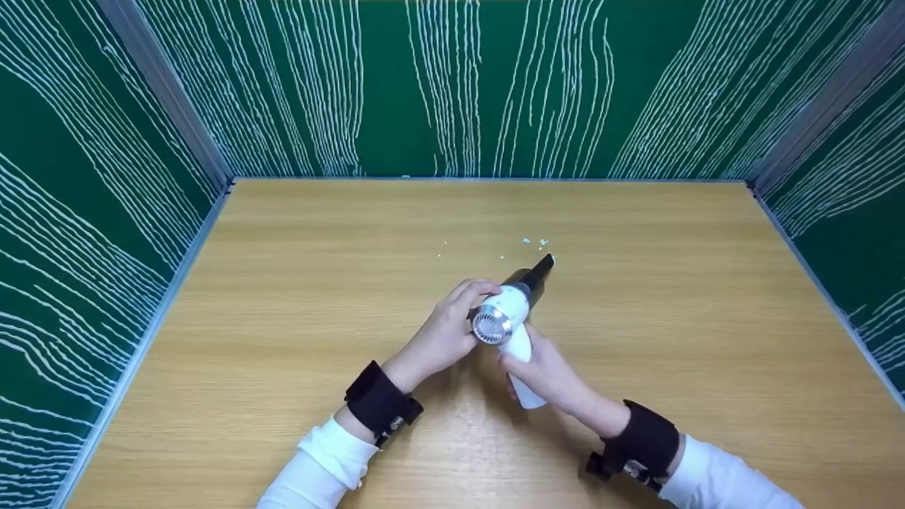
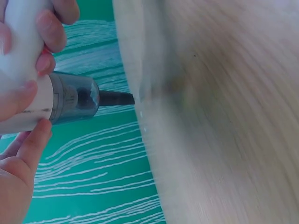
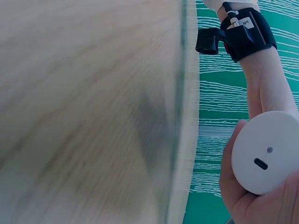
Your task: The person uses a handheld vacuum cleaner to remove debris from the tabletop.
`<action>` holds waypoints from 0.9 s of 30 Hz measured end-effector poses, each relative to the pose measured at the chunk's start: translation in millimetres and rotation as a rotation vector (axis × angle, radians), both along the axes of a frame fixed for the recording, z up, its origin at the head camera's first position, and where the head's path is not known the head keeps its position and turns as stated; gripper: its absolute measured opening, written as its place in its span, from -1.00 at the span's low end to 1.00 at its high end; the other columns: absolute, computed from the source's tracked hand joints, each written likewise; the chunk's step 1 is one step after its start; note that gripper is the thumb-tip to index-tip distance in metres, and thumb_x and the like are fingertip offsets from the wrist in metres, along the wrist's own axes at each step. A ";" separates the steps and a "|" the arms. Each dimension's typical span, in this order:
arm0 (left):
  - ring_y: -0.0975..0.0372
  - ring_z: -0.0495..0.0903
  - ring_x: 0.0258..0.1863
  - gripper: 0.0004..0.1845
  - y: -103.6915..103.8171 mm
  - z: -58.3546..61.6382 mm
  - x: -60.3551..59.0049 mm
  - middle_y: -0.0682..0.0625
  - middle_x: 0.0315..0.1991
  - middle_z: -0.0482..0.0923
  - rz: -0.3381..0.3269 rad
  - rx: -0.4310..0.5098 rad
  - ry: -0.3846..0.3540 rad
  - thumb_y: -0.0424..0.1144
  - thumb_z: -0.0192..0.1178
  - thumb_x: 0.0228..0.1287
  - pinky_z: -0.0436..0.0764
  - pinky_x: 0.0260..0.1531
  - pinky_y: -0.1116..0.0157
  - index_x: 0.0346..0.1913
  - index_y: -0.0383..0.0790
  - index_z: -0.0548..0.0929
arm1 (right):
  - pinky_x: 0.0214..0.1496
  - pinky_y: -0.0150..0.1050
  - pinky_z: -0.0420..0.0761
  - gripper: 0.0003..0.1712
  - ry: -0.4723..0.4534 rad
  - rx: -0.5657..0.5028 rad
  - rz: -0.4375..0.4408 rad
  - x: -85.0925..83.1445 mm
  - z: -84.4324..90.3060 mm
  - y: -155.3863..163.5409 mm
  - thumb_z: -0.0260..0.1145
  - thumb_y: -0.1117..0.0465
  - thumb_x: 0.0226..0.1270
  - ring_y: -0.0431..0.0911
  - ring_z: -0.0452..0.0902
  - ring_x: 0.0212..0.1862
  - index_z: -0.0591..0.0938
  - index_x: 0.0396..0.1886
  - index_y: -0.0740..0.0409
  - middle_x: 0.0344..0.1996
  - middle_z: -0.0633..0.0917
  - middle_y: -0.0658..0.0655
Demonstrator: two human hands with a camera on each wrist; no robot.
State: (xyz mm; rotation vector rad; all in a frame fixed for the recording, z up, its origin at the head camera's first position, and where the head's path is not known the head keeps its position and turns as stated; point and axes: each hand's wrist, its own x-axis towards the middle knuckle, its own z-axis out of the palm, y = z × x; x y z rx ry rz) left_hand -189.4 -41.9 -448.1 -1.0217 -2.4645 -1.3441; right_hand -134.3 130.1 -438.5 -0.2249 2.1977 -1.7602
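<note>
Green walls [image 1: 495, 85] streaked with white lines close in three sides, and inside them lies the broad wooden worktop [image 1: 297, 283]. Out near its middle sits the handheld vacuum [image 1: 510, 311], a white body with a grey vented end facing the head camera, a smoky see-through chamber ahead of that, and a dark nozzle [image 1: 543, 268] pointing away toward the far wall. The right hand [image 1: 544, 375] wraps the white handle from below, fingers curled round it, a firm grip; the right wrist view shows the handle's flat round butt with a small slot in it. The left hand [image 1: 445, 329] comes in from the side and closes on the vacuum's body just behind the chamber, thumb and fingers pinching it, as the left wrist view confirms. Both wrists wear black straps over white sleeves. The nozzle tip seems to touch the worktop, though the blurred wrist views leave that unsure. Just beyond the tip lie tiny pale crumbs [image 1: 535, 242], scattered, with a few more specks off to the left.
</note>
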 end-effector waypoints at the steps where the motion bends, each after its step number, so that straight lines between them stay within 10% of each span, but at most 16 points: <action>1: 0.23 0.32 0.16 -0.27 0.8 0.2 -0.8 0.04 0.11 0.35 0.002 0.001 -0.005 -0.69 0.14 -0.25 0.34 0.15 0.44 0.10 -0.13 0.36 | -0.64 -0.09 0.58 -0.47 -0.003 0.002 -0.003 -2.5 -3.9 1.4 0.21 0.35 0.09 0.31 0.49 -0.58 0.27 0.06 0.33 -0.60 0.54 0.18; 27: 0.24 0.36 0.13 -0.28 8.4 11.2 -7.0 0.05 0.09 0.37 0.007 -0.021 -0.021 -0.66 0.15 -0.21 0.35 0.14 0.43 0.13 -0.13 0.35 | -0.61 -0.05 0.59 -0.55 -0.018 -0.030 0.066 -5.8 15.1 7.4 0.16 0.33 0.17 0.24 0.49 -0.60 0.25 0.02 0.33 -0.63 0.54 0.13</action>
